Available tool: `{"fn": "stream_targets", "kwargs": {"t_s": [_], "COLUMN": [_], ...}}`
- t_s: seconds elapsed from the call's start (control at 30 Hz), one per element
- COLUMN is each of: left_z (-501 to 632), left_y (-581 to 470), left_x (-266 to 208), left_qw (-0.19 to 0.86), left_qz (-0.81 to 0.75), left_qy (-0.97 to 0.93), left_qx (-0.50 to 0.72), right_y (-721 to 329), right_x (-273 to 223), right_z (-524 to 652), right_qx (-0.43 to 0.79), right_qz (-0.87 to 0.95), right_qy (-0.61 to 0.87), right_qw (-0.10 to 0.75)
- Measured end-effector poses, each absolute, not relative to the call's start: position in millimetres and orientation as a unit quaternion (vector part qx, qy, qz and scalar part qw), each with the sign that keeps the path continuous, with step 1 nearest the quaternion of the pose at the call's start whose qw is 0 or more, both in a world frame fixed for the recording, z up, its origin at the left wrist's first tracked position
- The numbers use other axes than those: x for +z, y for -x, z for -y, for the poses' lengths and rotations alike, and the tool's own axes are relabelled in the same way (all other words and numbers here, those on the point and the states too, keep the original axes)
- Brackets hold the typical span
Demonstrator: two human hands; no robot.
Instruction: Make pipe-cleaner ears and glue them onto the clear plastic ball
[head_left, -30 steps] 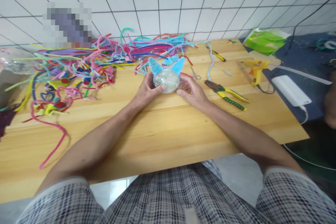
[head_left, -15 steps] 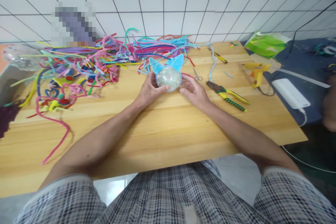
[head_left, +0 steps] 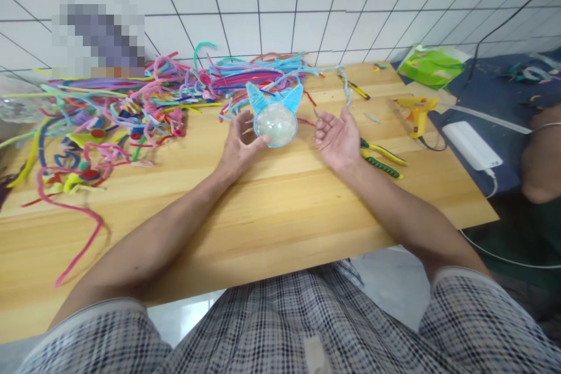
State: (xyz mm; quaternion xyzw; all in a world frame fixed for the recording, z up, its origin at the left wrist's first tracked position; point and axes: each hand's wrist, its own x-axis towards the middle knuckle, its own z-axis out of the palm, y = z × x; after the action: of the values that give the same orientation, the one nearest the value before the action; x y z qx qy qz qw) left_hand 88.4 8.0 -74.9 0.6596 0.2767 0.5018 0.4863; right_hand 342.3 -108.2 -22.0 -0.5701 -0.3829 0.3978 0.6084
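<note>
My left hand (head_left: pixel 241 143) grips the left side of a clear, shiny ball (head_left: pixel 277 124), thumb in front and fingers behind. The ball has a blue rim and two pointed blue pipe-cleaner ears (head_left: pixel 293 98) on top. To its right, apart from it, my right hand (head_left: pixel 339 140) is turned palm up, fingers loosely curled and nothing visible in them. Beside that hand lie green-and-yellow pliers (head_left: pixel 383 158), their jaws hidden behind it. A light blue pipe cleaner (head_left: pixel 347 90) runs down to just behind the same hand.
A tangle of coloured pipe cleaners (head_left: pixel 144 105) covers the table's left and back. A yellow utility knife (head_left: pixel 355 87), a yellow glue gun (head_left: pixel 414 111), a white power strip (head_left: pixel 471 146) and a green packet (head_left: pixel 432 66) are at the right. Another person's arm (head_left: pixel 543 158) shows at the right edge.
My right hand has moved away from the ball to the right and turned palm up, covering the scissors and the pliers' jaws. My left hand still holds the ball. The view has shifted slightly.
</note>
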Motion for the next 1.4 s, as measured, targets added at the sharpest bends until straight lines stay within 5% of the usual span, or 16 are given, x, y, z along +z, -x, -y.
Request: {"fn": "stream_targets", "kwargs": {"t_s": [0.2,0.43,0.6,1.1,1.4], "left_z": [17.0,48.4,46.2,41.9,41.0], "left_y": [-81.1,-83.9,-84.4,-84.1,-84.0], "left_x": [-50.4,-42.1,-41.2,-44.2,-46.9], "left_qw": [0.39,0.342,0.346,0.37,0.362], "left_qz": [-0.298,-0.223,-0.216,-0.24,-0.24], "left_qy": [-0.665,-0.801,-0.816,-0.809,-0.815], "left_qx": [0.562,0.438,0.409,0.388,0.383], "right_y": [-344.0,-371.9,-365.0,-346.4,-363.7], "right_x": [-2.0,41.1,48.0,43.2,34.4], "right_z": [113.5,135.6,135.1,138.2,130.8], "right_qx": [0.351,0.2,0.178,0.145,0.151], "right_qz": [0.41,0.671,0.695,0.691,0.7], "right_qy": [0.609,0.707,0.693,0.689,0.696], "right_qw": [0.581,0.096,-0.073,-0.165,-0.046]}}
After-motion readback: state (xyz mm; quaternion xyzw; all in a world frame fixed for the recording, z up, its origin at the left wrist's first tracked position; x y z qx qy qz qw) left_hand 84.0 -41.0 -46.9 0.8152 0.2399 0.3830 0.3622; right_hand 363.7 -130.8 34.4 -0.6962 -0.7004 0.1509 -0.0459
